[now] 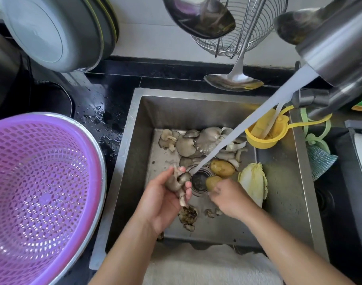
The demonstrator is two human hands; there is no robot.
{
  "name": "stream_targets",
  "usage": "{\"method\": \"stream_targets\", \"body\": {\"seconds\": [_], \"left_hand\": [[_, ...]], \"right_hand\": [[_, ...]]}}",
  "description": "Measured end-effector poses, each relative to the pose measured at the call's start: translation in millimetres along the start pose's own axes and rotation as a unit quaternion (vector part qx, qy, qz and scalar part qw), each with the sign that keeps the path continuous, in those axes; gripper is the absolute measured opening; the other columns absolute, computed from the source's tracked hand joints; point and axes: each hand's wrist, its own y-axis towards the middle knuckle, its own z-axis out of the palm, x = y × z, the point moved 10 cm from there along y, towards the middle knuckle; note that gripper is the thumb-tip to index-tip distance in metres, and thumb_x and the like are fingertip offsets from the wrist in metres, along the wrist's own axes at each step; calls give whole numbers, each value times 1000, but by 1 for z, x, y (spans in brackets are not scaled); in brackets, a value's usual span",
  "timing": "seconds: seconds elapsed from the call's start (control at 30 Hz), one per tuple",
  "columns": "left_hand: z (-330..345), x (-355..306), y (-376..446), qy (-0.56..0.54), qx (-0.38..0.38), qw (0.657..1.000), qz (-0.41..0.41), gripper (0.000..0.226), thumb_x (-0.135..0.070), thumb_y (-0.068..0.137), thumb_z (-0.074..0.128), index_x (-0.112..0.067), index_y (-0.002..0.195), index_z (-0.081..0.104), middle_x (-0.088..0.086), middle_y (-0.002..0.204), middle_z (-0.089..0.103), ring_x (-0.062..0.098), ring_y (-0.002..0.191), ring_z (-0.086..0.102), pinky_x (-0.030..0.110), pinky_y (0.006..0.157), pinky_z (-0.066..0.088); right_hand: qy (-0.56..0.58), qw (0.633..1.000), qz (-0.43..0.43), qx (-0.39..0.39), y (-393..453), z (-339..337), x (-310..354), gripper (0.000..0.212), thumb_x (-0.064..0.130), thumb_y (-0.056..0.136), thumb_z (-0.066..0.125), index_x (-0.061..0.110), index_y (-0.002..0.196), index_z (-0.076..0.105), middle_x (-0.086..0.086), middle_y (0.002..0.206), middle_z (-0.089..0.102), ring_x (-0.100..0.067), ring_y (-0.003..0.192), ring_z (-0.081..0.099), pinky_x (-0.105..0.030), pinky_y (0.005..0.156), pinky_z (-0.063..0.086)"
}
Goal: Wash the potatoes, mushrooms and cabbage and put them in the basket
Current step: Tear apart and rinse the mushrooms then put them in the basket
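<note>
My left hand grips a clump of grey oyster mushrooms just beside the water stream above the sink drain. My right hand holds a yellow potato near the drain. A second potato lies behind it. More oyster mushrooms are piled at the back of the steel sink. A pale cabbage lies at the right of the sink floor. Small mushroom scraps sit near the front. The purple basket stands empty on the left counter.
Water pours from the steel faucet at the upper right. A yellow strainer hangs in the sink's right corner. A ladle and wire skimmer hang at the back. Pot lids lean at top left; the black counter is wet.
</note>
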Motion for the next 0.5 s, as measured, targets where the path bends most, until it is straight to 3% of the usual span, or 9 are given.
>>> {"method": "stream_targets", "body": {"seconds": [0.07,0.13,0.17,0.23,0.3,0.33,0.43,0.5], "left_hand": [[8,-2,-2,-10,9,1000,5,24,-27,103,55,-9,105,70,11,92,66,21,80,64,33,74,59],[12,-4,-2,-9,15,1000,16,21,-22,101,56,-7,109,69,15,96,68,25,85,68,36,83,59],[12,-5,-1,3,15,999,28,20,-19,99,58,-7,111,69,16,99,69,26,88,69,38,88,58],[13,-7,1,50,9,997,66,20,-20,98,59,-9,111,68,18,102,69,28,89,69,43,92,53],[17,-9,1,97,7,990,102,22,-26,97,59,-11,111,66,21,106,65,27,83,65,43,75,48],[19,-9,0,106,2,988,110,23,-30,95,61,-14,111,66,21,108,65,26,81,64,40,67,44],[20,-9,-4,112,-19,986,120,25,-35,93,63,-19,113,65,18,110,68,22,76,62,34,56,36],[18,-11,-5,121,-23,984,130,20,-32,100,59,-18,113,66,19,108,69,24,75,60,34,56,36]], "right_hand": [[-47,999,21,2,-3,7,-4,22,39,95,64,20,84,66,-2,84,67,-26,83,66,-30,64,44],[-56,998,10,-33,-11,-3,5,26,44,97,62,19,95,68,-2,86,69,-27,84,67,-30,66,44],[-6,999,-3,-50,-15,-8,11,31,46,99,59,16,93,68,0,80,67,-25,78,65,-31,63,43],[227,974,-1,-12,-26,-5,23,43,49,102,55,9,92,67,-2,70,60,-18,57,56,-30,55,40],[444,889,36,103,-41,18,42,41,49,101,58,10,93,69,-5,71,62,-11,47,45,-27,46,35],[480,866,32,135,-46,25,51,36,45,101,61,11,93,69,-7,73,63,-10,47,43,-25,44,33],[450,885,-16,122,-47,25,61,26,25,104,60,11,84,70,-9,74,62,-6,44,43,-25,42,32],[417,902,-40,102,-43,19,62,31,26,106,57,12,81,71,-6,71,63,-6,43,45,-26,42,35]]}}
